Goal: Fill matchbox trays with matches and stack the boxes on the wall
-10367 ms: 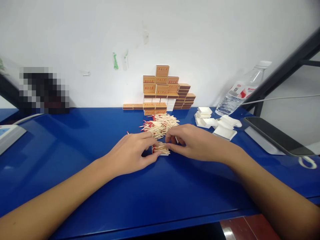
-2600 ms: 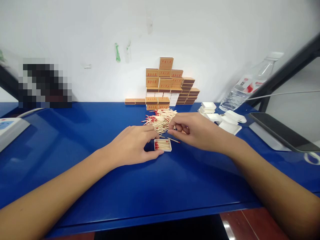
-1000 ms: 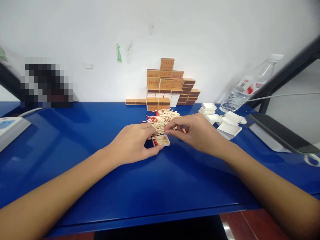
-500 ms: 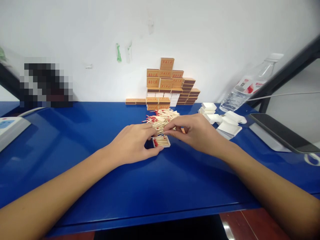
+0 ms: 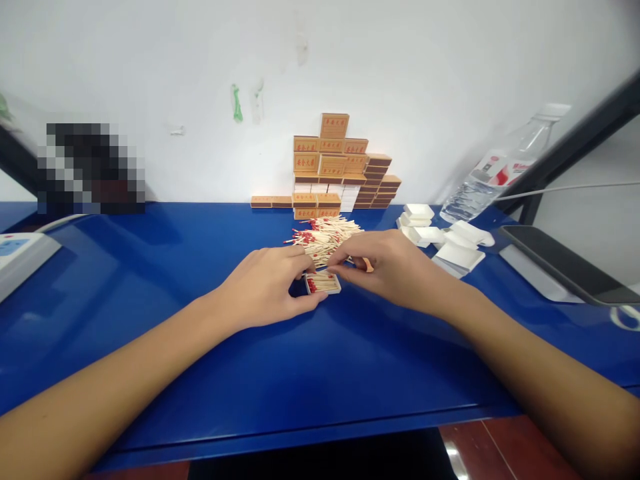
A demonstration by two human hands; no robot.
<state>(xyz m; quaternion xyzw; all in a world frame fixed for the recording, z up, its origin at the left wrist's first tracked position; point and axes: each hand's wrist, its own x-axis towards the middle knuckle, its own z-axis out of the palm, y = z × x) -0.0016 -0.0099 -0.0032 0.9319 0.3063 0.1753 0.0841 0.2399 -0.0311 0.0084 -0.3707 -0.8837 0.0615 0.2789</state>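
Observation:
A small white matchbox tray [image 5: 324, 283] filled with red-tipped matches lies on the blue table [image 5: 310, 373]. My left hand [image 5: 265, 287] grips its left end with thumb and fingers closed round it. My right hand [image 5: 387, 267] is at the tray's far right corner, its fingers pinched together over the matches; what they pinch is too small to make out. Just behind both hands lies a loose pile of matches [image 5: 325, 237].
Stacked orange matchboxes [image 5: 335, 170] stand against the wall. Several empty white trays [image 5: 443, 237] lie at the right, with a water bottle [image 5: 495, 173] and a dark phone [image 5: 565, 267] beyond. A white device [image 5: 20, 257] sits at the left edge.
Over the last second both hands stay at the tray. My right hand's fingers have closed in slightly over the tray's far corner. The tray has not moved.

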